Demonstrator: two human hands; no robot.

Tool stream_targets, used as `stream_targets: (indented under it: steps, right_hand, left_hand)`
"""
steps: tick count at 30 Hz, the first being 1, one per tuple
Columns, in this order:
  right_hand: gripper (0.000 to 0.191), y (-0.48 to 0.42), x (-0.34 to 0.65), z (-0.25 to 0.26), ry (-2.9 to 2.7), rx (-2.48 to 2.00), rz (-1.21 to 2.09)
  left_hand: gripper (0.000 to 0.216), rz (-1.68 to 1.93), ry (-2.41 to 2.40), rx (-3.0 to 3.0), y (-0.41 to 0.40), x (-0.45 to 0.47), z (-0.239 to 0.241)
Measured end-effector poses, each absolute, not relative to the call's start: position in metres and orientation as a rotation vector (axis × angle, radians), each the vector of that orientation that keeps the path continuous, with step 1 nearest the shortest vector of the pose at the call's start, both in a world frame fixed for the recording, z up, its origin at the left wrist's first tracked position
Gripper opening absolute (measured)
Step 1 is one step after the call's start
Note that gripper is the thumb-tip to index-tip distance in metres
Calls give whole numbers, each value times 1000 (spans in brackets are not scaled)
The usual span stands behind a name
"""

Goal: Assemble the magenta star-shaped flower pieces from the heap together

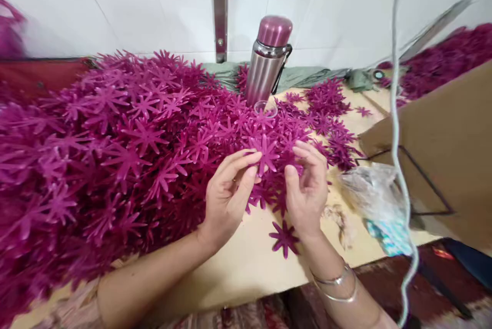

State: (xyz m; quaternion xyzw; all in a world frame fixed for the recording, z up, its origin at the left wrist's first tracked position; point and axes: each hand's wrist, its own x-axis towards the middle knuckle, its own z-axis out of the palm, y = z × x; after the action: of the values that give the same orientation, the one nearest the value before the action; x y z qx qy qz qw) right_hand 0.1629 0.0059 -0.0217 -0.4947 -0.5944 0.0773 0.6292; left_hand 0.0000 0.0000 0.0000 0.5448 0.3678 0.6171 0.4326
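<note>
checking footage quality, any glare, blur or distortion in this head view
Head view: highlights on the shiny magenta-capped steel flask; head view, left edge: the heaped magenta star-shaped pieces turn soft; head view, right edge: the brown cardboard box looks stretched, likely distortion; head view, centre: the bare left hand reads clearer.

A magenta petal piece (266, 156), star-shaped with narrow, round-tipped petals around a small centre, is pinched at its 8 o'clock side by the fingertips of the left hand (251, 161); its flat face turns toward the viewer. The open, curled right hand (305, 178) is just beside it at 4 o'clock. From the held piece, a darker single star (285, 239) lies flat on the worktop (246, 254) between 5 and 6 o'clock. A deep, tangled heap (126, 155) of matching pieces spreads widely toward 9 o'clock, petals pointing every way, while a smaller clump (326, 98) lies toward 2 o'clock.
</note>
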Motion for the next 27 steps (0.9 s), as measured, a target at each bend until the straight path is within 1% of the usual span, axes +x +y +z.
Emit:
stream_targets:
  steps: [3, 5, 8, 10, 12, 14, 18, 19, 23, 27]
  right_hand:
    - [28, 5, 162, -22, -1444, -1160, 108]
    - [32, 5, 160, -24, -1474, -1176, 174]
    - [40, 8, 157, -29, -1424, -1182, 448]
    - [40, 11, 156, -32, -1330, -1165, 651]
    - [40, 12, 156, -35, -1263, -1141, 773]
    - [34, 13, 157, -35, -1278, -1154, 746]
    - [4, 10, 159, -31, -1469, -1233, 478]
    - [2, 9, 159, -30, -1509, -1238, 446]
    - [8, 9, 157, -28, -1565, -1216, 460]
    - [7, 11, 157, -29, -1499, -1209, 604]
  left_hand:
    - [16, 1420, 931, 1125, 4, 10, -16]
    - [16, 1397, 908, 1016, 7, 14, -23]
    - [31, 1403, 856, 897, 8, 15, -28]
    - [41, 1393, 843, 836, 9, 15, -31]
    - [44, 1361, 849, 804, 10, 15, -34]
    - [43, 1328, 853, 789, 12, 15, -37]
    - [42, 1315, 842, 737, 15, 15, -43]
    - [41, 1312, 845, 726, 15, 15, -44]
    - [38, 1297, 871, 734, 15, 16, -47]
    - [33, 1294, 889, 762, 15, 17, -48]
